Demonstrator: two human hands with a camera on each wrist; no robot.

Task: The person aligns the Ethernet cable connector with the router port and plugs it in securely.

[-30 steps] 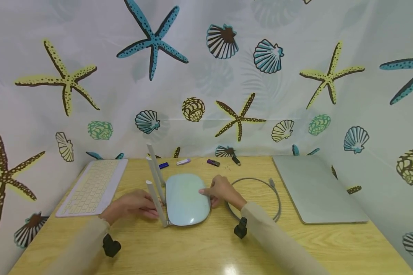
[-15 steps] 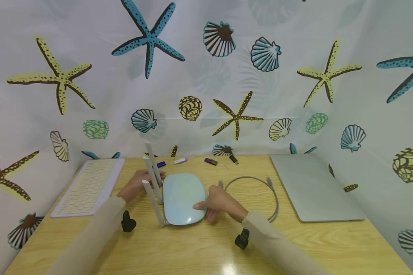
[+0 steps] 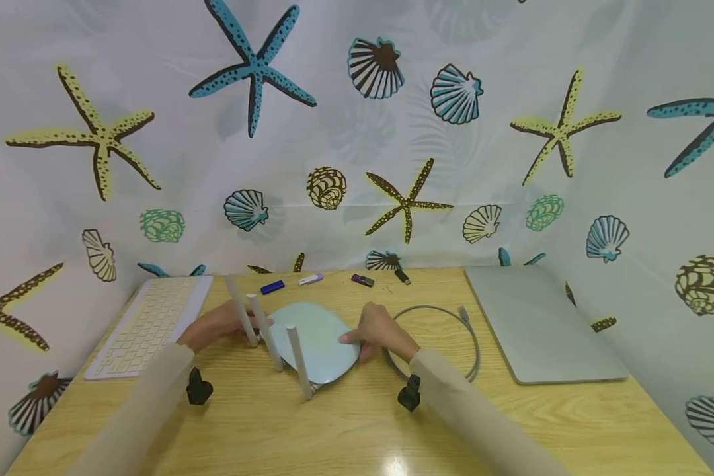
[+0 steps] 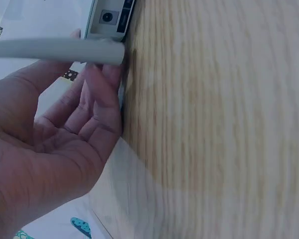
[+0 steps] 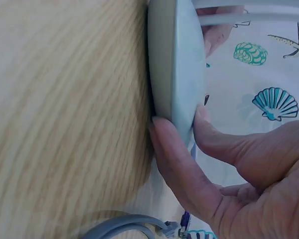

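Note:
A pale white router [image 3: 318, 337] with three upright grey antennas [image 3: 299, 362] lies turned at an angle on the wooden table, its antenna side facing front left. At its rear left corner, behind the farthest antenna, my left hand [image 3: 220, 322] holds the edge with curled fingers. The left wrist view shows those fingers [image 4: 102, 94] under an antenna [image 4: 65, 50], beside the router's port side [image 4: 107, 20]. My right hand [image 3: 381, 330] pinches the opposite edge, thumb on the top face and fingers at the side, as the right wrist view shows on the router's rim [image 5: 164, 64].
A grey cable [image 3: 476, 344] lies coiled just right of my right hand. Farther right is a closed silver laptop [image 3: 541, 324]; a white keyboard [image 3: 151, 324] lies at left. Along the back sit a blue USB stick [image 3: 272, 287] and several more small sticks. A patterned cloth [image 3: 357, 132] encloses the table.
The router has turned counter-clockwise, its antenna side swinging from left toward the front. My left hand went from the front left to the rear corner, then pulled left and nearer; my right hand stayed on the edge.

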